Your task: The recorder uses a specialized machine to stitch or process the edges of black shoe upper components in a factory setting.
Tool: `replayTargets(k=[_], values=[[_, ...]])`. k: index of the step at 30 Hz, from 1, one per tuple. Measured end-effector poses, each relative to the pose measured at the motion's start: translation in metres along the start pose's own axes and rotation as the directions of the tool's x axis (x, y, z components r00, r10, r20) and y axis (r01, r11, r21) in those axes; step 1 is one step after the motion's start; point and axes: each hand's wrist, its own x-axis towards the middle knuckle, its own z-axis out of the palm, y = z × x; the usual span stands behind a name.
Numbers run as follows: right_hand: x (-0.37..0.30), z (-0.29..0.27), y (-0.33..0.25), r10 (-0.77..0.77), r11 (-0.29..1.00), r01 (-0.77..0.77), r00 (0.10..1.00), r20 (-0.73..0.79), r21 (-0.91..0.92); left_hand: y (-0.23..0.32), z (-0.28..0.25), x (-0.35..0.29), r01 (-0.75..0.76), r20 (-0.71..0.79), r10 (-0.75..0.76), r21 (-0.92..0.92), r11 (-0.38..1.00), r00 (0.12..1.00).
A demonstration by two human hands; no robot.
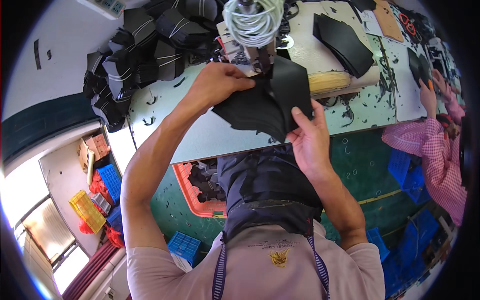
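Pale greyish-pink fabric fills the bottom edge: the person's shirt [295, 272], with a dark apron [270, 192] at the waist, seen from above. Both bare forearms reach forward to a stack of black sheets [262, 107], which is held at the near side of a pale desk [175, 132], its lower corner reaching toward the desk's front edge. The right hand [311, 142] pinches the stack's right side, thumb on top and fingers behind. The left hand [217, 85] is at the upper left edge with its fingers curled and narrow; whether they grip or only rest there, I cannot tell. Below the desk, to the left, an orange basket [180, 181] holds black scraps. Just beyond the hands is a machine head topped by a coil of pale cable [253, 22]. Farther back on the left are tied black bundles [117, 70]; on the right, loose black pieces [344, 45] lie on a cream block [300, 35]. Well apart at far right, a co-worker in a pink checked sleeve [440, 155] handles another black piece [416, 65].
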Motion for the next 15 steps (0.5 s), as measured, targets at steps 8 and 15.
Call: replayTargets(k=[8, 15], values=[[0.002, -0.006, -0.004, -0.066, 0.998, 0.066, 0.998, -0.002, 0.004, -0.017, -0.003, 0.0, -0.037, 0.05, 0.048, -0.206, 0.978, 0.998], [0.003, 0.0, -0.018, -0.054, 0.997, 0.055, 0.998, -0.021, 0.045, -0.006, 0.0, 0.001, -0.054, 0.098, 0.072, -0.169, 0.984, 0.993]])
